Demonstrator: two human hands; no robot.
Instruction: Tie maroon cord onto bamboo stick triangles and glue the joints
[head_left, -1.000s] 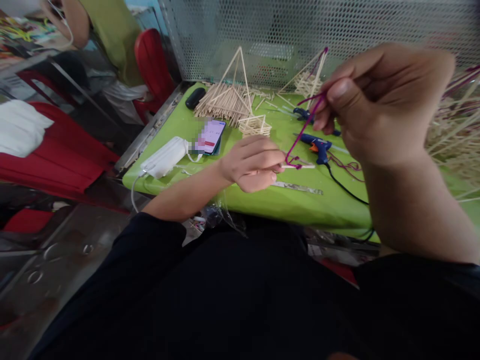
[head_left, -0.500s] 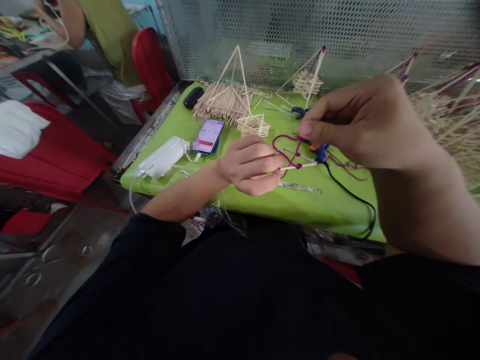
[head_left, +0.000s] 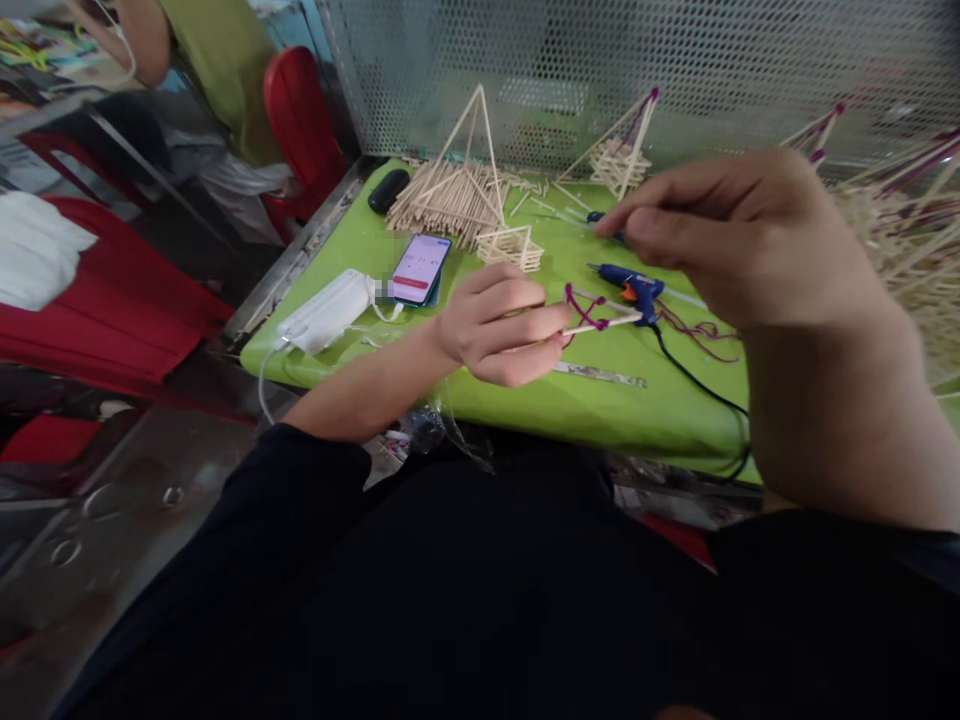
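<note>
My left hand (head_left: 506,325) is closed around thin wooden sticks (head_left: 630,321) that stick out to the right of its fingers. Purple yarn (head_left: 585,308) is wound and knotted about the sticks. Above and to the right, my right hand (head_left: 735,230) has its index finger stretched out and thumb apart, with nothing visible between them. Its fingertips are beside a small tool with a dark blue handle (head_left: 595,216), mostly hidden by the hand. Below the right hand, a blue glue gun (head_left: 634,288) lies on the green table (head_left: 517,408).
A phone (head_left: 421,268), a white power strip (head_left: 324,312) and a metal ruler (head_left: 600,374) lie on the table. Behind are a pile of sticks (head_left: 427,205) and stick pyramids (head_left: 480,130). Loose purple yarn (head_left: 701,330) and a black cord (head_left: 694,372) run rightward. Another person (head_left: 217,70) sits far left.
My right hand has let go of the purple yarn, and its fingers have parted. The yarn loop now hangs smaller by the sticks. My left hand keeps its hold.
</note>
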